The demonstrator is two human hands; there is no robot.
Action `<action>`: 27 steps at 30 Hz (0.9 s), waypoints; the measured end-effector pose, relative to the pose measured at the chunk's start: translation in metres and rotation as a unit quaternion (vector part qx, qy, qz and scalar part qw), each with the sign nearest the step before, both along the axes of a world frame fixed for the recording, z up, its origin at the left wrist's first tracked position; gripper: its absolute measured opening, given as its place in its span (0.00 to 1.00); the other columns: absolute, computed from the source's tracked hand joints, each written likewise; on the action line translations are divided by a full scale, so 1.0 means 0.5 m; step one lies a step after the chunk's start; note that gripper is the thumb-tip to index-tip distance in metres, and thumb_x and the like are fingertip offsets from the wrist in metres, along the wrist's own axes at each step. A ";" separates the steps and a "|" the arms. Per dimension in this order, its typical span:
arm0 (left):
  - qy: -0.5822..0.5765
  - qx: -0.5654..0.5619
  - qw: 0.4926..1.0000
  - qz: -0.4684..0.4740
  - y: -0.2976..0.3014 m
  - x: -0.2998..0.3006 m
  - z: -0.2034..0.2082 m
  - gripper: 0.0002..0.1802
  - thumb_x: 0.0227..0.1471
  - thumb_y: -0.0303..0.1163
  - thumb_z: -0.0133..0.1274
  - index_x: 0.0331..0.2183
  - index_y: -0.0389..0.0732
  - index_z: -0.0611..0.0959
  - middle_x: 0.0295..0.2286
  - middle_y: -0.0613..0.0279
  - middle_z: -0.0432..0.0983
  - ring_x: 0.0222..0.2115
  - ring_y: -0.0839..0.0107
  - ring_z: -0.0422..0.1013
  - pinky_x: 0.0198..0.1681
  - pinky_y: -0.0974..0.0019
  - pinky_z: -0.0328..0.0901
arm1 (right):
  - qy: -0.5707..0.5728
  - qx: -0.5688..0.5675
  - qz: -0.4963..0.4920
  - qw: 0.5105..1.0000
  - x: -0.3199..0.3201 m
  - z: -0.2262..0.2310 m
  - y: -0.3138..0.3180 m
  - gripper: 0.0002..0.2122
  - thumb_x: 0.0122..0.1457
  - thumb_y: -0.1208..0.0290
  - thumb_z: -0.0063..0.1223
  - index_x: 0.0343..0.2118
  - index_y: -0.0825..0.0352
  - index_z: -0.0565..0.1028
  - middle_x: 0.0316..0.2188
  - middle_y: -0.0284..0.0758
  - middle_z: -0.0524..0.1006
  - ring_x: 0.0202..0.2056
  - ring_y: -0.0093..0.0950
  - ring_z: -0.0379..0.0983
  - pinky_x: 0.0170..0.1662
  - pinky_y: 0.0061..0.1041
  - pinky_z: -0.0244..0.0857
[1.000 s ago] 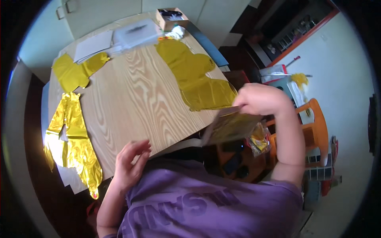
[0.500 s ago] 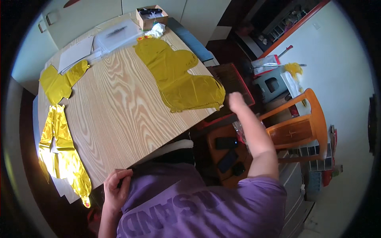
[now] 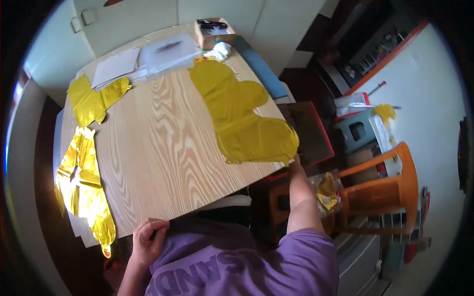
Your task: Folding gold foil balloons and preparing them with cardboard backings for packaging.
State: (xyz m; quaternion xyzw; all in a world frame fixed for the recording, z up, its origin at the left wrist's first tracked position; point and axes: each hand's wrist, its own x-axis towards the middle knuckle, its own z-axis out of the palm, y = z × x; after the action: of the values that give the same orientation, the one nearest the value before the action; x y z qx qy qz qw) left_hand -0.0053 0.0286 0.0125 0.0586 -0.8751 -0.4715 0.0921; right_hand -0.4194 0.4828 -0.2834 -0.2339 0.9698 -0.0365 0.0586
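A large flat gold foil balloon (image 3: 242,118) with rounded lobes lies along the right side of the wood-grain table (image 3: 163,163). My right hand (image 3: 295,162) is at the balloon's near right corner by the table edge; its fingers are mostly hidden there. My left hand (image 3: 148,238) is at the near table edge in front of my purple shirt, fingers curled together; whatever they hold, if anything, is hidden. A smaller gold foil balloon (image 3: 94,101) lies at the far left. Below it, a shinier crumpled gold foil balloon (image 3: 86,182) spreads along the left edge, its lower end hanging over.
At the back are white sheets (image 3: 116,67), clear plastic sleeves (image 3: 170,52), a crumpled white wad (image 3: 220,51) and a small open box (image 3: 215,33). To the right stand an orange wooden chair (image 3: 405,182), a clear bag with gold contents (image 3: 327,195) and a grey-blue stool (image 3: 355,133).
My right hand has moved from beside the large balloon's right end down to its near corner. The view has shifted, and the clear bag shows more fully. My left hand stays at the table edge.
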 end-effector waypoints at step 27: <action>0.017 -0.412 0.907 0.085 -0.249 0.303 0.012 0.19 0.45 0.25 0.59 0.43 0.35 0.79 0.40 0.49 0.74 0.44 0.54 0.74 0.46 0.58 0.71 | 0.343 -0.522 -0.239 0.743 0.204 0.378 -0.161 0.16 0.70 0.69 0.42 0.51 0.77 0.73 0.55 0.47 0.72 0.57 0.36 0.67 0.63 0.32 0.58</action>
State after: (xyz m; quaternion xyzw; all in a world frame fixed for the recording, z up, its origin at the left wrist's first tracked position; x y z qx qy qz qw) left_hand 0.1464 -0.0956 0.0186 0.0814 -0.9816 -0.0605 0.1620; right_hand -0.3175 0.4022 -0.0942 0.0148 0.7778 -0.4676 -0.4196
